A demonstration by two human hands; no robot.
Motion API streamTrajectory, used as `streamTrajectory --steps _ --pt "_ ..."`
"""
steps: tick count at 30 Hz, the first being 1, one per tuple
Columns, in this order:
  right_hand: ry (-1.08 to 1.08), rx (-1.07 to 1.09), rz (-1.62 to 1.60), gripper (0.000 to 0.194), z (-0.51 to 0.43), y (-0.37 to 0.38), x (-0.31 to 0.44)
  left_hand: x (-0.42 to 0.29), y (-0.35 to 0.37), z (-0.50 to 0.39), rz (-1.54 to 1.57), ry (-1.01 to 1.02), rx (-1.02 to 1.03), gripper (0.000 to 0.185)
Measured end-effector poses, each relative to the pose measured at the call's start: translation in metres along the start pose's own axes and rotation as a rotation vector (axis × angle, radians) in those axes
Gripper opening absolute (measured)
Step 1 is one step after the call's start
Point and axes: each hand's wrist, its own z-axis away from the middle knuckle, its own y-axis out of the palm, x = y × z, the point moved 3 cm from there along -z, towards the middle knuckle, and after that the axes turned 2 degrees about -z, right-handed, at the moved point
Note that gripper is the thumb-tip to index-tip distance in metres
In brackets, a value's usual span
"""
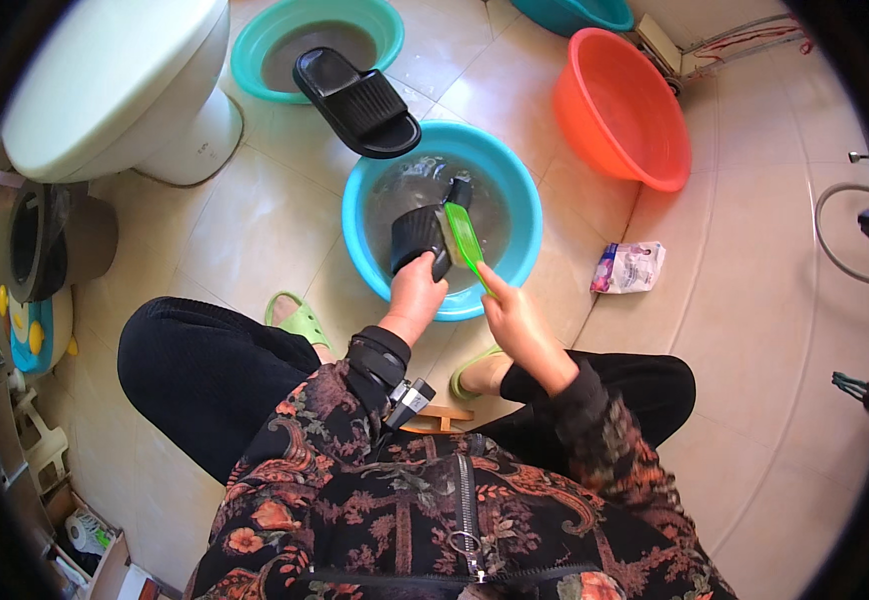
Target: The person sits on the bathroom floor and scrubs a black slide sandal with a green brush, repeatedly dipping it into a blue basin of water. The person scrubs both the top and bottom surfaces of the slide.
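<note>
Before me on the tiled floor stands a blue plastic basin with murky water in it. My left hand grips a black slide sandal inside this basin. In my right hand is the handle of a green scrub brush; its pale bristles press against the sandal's right side. A second black slide sandal rests across the rims of the blue basin and a green basin behind it. A small dark piece shows beyond the brush head; I cannot tell what it is.
A red basin leans at the right wall, with a teal basin behind. A printed plastic packet lies right of the blue basin. To the left are a toilet and a grey bin. Green slippers are on my feet.
</note>
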Motion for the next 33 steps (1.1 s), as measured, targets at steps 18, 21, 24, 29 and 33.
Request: streamTrajectory --steps 18,21,24,29,33 --pt "0.033 -0.047 -0.055 0.041 0.022 0.01 -0.008 0.002 0.006 0.0 -0.009 -0.008 0.009 0.022" --pt "0.034 -0.121 -0.091 0.04 -0.007 0.016 -0.034 0.002 0.007 0.001 0.004 0.021 -0.019 0.022" --pt "-0.029 -0.192 0.181 0.038 -0.073 0.021 -0.063 0.0 0.007 0.001 0.019 0.029 -0.023 0.022" --pt "0.069 -0.225 0.037 0.032 -0.109 0.019 -0.079 -0.001 0.007 0.001 0.056 0.005 -0.054 0.02" --pt "-0.047 -0.083 0.035 0.04 -0.021 0.009 -0.021 0.003 0.0 0.002 0.01 -0.038 -0.015 0.02"
